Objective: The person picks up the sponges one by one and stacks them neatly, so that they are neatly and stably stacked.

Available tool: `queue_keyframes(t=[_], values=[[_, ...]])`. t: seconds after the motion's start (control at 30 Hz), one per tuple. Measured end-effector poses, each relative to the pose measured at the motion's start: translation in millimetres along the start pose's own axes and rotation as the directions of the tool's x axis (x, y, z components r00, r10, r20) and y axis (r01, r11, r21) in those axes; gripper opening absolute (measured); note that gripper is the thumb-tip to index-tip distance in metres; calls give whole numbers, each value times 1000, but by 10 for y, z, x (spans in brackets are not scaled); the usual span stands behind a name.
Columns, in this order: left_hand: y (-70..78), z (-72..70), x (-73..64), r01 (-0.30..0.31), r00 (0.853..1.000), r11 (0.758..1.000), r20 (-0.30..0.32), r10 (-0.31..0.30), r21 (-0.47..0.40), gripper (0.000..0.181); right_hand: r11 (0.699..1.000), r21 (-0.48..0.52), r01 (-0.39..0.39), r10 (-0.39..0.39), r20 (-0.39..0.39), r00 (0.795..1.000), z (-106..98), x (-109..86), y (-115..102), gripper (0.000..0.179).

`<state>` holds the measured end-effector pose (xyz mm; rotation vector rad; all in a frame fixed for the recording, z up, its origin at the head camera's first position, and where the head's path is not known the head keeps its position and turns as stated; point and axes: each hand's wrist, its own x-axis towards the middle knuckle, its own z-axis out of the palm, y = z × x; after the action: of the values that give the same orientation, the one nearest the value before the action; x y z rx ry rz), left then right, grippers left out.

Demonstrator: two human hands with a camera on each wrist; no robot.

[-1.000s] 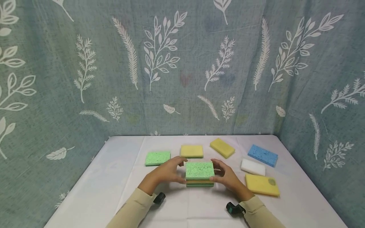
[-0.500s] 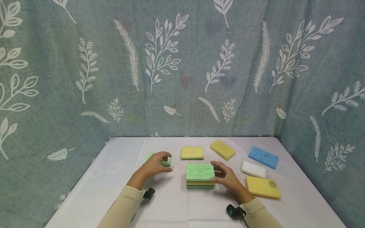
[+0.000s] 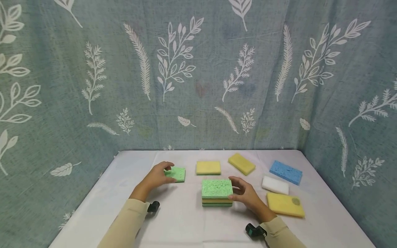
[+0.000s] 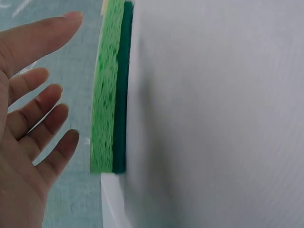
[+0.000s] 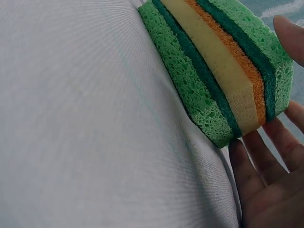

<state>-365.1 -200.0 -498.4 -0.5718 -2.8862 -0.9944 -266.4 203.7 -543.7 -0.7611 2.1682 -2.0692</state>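
In the head view, a stack of three scrub sponges (image 3: 217,193) stands mid-table: green ones at top and bottom, a yellow one with an orange scouring layer between. At its right end is my right hand (image 3: 248,196). Its fingertips touch the sponges' end face in the right wrist view, with the thumb near the top green sponge (image 5: 256,33). Farther left, my left hand (image 3: 155,177) is over the left end of another green sponge (image 3: 177,174), hiding part of it. The left wrist view shows that hand's relaxed, spread fingers apart from this sponge (image 4: 107,95) and its dark green scouring layer.
Behind the stack lie two yellow sponges, one straight (image 3: 208,167) and one slanted (image 3: 242,164). To the right are a blue sponge (image 3: 285,172), a white sponge (image 3: 275,185) and a yellow sponge with a dark spot (image 3: 285,204). A leaf-patterned curtain (image 3: 198,75) borders the white-covered table (image 3: 183,220).
My left hand has left the side of the stack and moved left to the separate green sponge. My right hand has stayed at the stack's right end.
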Motion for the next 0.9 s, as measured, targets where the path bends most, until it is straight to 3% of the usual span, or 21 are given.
queue_keyframes(t=[0.2,0.5,0.9], values=[[-127,-66,23,46,999,998,2,-46,37,78,1000,6,-14,14,-6,1000,6,-2,-20,74],[-219,-50,35,91,996,995,-8,-91,48,82,1000,-18,-12,12,-1,1000,-22,-17,-15,74],[-353,-108,52,103,992,994,74,-106,43,88,999,-25,-25,25,-3,1000,6,3,-32,74]])
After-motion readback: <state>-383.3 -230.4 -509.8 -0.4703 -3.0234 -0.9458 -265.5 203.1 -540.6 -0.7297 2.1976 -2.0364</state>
